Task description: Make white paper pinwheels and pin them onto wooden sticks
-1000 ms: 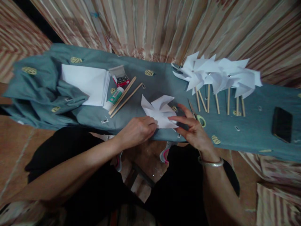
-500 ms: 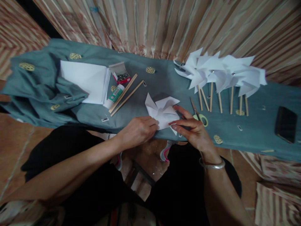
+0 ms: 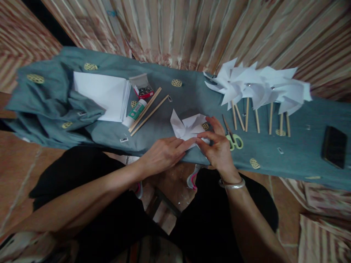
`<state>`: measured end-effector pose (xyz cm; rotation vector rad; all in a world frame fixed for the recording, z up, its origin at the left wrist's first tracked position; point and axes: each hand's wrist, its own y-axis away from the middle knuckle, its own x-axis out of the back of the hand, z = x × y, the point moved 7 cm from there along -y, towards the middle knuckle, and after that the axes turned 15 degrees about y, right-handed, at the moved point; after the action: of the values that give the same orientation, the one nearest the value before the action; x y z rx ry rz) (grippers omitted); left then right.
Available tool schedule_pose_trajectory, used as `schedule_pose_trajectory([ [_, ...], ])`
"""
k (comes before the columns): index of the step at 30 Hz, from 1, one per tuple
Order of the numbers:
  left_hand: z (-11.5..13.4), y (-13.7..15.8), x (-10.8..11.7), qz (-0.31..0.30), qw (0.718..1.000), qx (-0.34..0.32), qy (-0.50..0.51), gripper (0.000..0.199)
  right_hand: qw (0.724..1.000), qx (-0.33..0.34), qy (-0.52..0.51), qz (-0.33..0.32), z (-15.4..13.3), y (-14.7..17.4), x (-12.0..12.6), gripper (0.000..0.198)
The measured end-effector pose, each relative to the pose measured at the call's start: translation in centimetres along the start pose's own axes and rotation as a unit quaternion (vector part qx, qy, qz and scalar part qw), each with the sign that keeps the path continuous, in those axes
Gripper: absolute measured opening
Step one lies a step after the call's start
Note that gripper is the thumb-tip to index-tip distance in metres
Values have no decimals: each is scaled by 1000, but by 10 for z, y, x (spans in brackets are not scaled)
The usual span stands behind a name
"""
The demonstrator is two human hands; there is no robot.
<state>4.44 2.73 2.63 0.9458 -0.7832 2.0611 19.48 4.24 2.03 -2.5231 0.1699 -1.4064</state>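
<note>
With the folded paper as the hub and twelve pointing away from the person, a stack of plain white paper sheets [image 3: 102, 93] lies between nine and ten, partly under a fold of the blue-green cloth [image 3: 161, 78]. Next come a white-and-green plastic tube [image 3: 137, 109], a small red-and-white card box of metal pins [image 3: 143, 90] at half past ten, and loose pale wooden sticks [image 3: 149, 115] at ten. The left hand [image 3: 166, 153], fingers together, lies on the near edge of the white folded paper pinwheel [image 3: 188, 128] (its thumb is hidden, so I cannot tell if it grips). That paper sits between the hands: about half past one from the left, ten from the right. Both touch it, neither clearly nearer; it has no plain long axis, though one blade points to eleven. The right hand [image 3: 199, 139] seems to pinch its right side, thumb and forefinger nearly meeting. Beyond are green-handled scissors [image 3: 229, 130] at three, white paper pinwheels on sticks [image 3: 260, 84] at two, and a dark phone [image 3: 334, 146] past three.
</note>
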Motion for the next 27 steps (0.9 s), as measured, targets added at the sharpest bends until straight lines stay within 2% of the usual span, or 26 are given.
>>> schedule_pose_trajectory([
  [2,1,0,-2,-6,1000,-11,17,40,1000,14,26,0,-3,-1,-3,8],
  [4,1,0,-3,-8,999,-15,47,34,999,21,42,2,-6,-2,-4,9],
  [14,-14,-2,-2,73,971,39,225,23,998,21,66,5,-11,-2,-9,9],
  [27,-22,-4,-3,76,964,83,243,25,996,30,80,25,-15,0,-7,9],
])
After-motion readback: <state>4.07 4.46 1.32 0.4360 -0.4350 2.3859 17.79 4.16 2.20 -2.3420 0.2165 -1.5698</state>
